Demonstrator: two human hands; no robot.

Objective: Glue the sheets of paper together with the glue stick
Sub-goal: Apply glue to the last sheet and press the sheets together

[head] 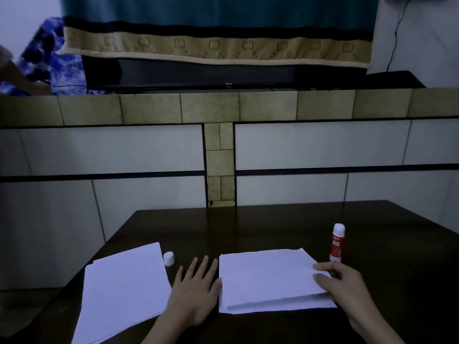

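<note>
Two stacked white sheets [268,279] lie on the dark table [273,227] in front of me, the top one slightly skewed over the lower. My right hand [342,284] pinches the right edge of the top sheet. My left hand [196,289] lies flat on the table, fingers straight, its edge touching the left side of these sheets. A second pile of white paper [124,291] lies to the left. The red and white glue stick [337,242] stands upright, uncapped, behind my right hand. Its white cap [169,258] sits between the two piles.
A tiled ledge and wall [218,145] rise just behind the table. A television [223,75] under a draped cloth stands on the ledge. A person's arm [19,78] shows at the far left.
</note>
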